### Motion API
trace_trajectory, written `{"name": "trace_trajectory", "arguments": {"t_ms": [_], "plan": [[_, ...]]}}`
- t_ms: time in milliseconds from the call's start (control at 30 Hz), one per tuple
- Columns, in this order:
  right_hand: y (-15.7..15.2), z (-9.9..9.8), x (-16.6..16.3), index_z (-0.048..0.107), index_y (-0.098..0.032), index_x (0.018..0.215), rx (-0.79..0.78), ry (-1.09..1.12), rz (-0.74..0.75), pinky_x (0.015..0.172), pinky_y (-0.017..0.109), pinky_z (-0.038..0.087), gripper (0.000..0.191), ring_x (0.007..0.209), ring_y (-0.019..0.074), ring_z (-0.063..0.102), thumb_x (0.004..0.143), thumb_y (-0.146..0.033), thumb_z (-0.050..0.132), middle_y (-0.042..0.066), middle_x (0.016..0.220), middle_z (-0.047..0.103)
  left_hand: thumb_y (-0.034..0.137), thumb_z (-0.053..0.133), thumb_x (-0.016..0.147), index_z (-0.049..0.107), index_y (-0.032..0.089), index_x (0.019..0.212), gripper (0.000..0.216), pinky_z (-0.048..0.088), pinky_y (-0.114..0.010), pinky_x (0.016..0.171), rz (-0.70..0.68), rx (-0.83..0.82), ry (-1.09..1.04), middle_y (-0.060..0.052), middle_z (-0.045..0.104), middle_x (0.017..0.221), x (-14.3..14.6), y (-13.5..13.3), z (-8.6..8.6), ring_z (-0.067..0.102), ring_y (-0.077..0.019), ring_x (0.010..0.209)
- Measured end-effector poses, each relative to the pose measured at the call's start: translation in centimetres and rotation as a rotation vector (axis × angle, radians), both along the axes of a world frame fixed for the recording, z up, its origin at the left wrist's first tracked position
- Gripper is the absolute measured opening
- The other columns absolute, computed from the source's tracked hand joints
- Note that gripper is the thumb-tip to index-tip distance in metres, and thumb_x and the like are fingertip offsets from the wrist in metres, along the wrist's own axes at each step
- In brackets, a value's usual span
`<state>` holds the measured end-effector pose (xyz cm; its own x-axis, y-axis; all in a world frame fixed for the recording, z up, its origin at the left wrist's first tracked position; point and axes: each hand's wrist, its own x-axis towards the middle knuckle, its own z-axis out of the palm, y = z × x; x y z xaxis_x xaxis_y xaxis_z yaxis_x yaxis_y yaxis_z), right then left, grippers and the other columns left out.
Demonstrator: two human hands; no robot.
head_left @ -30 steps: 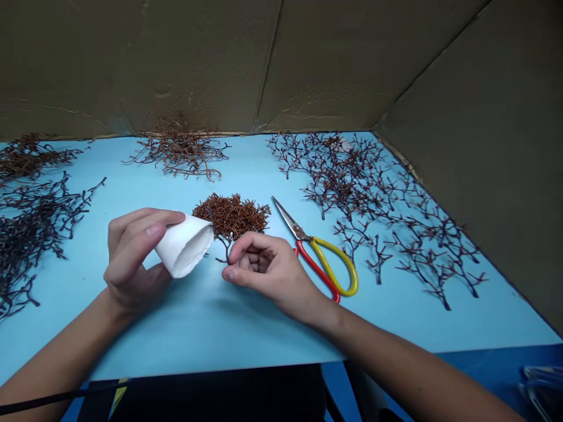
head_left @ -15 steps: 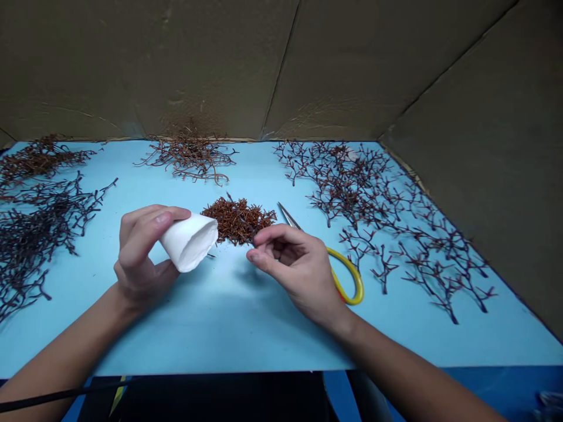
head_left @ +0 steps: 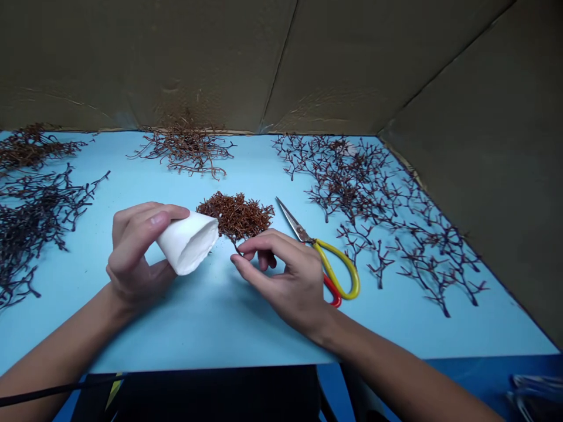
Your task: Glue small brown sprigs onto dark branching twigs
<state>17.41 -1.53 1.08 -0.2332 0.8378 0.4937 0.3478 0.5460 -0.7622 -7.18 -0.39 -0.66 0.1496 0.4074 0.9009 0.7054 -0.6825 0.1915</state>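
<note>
Right hand (head_left: 281, 275) moving in closer than a moment ago, thumb and forefinger pinching a thin dark twig (head_left: 235, 245) at the fingertips, a brown twig pile (head_left: 235, 217) just beyond them, scissors (head_left: 336, 269) with yellow and red handles just past the knuckles. Left hand (head_left: 136, 249) curling around a white paper cone (head_left: 187, 244), open end tilting toward the twig.

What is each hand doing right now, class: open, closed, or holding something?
Left hand: closed around a white conical cup.
Right hand: pinching a thin dark twig.
</note>
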Motion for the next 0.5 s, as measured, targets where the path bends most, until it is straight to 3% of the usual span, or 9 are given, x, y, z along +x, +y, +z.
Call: {"name": "trace_trajectory", "arguments": {"t_ms": [233,400,500], "plan": [[-0.10,-0.41,-0.11,0.074,-0.023,0.092,-0.064,0.015,0.022,0.059,0.031,0.052,0.006,0.061,0.0137,0.058,0.092,-0.022,0.080,0.000,0.078,0.073,0.029,0.098,0.074,0.045,0.042,0.150,0.093,0.063,-0.048,0.080,0.025,0.012,0.003,-0.006,0.077,0.108,-0.05,-0.01,-0.01,0.071,-0.0291,0.092],[0.01,-0.36,-0.12,0.073,-0.023,0.092,-0.065,0.025,0.048,0.059,0.029,0.050,0.008,0.062,0.0131,0.058,0.092,-0.019,0.080,0.000,0.079,0.073,0.017,0.096,0.072,0.048,0.038,0.150,0.094,0.062,-0.046,0.079,0.012,0.067,0.009,-0.006,0.078,0.106,0.06,0.32,0.06,0.072,-0.0285,0.090],[0.04,-0.29,-0.12,0.074,-0.023,0.092,-0.083,0.015,0.058,0.059,0.030,0.050,0.007,0.062,0.0133,0.057,0.093,-0.020,0.080,0.001,0.080,0.074,0.020,0.094,0.074,0.048,0.037,0.148,0.088,0.063,-0.045,0.076,0.002,0.095,0.029,-0.006,0.079,0.108,0.13,0.44,0.24,0.072,-0.0279,0.089]]}}
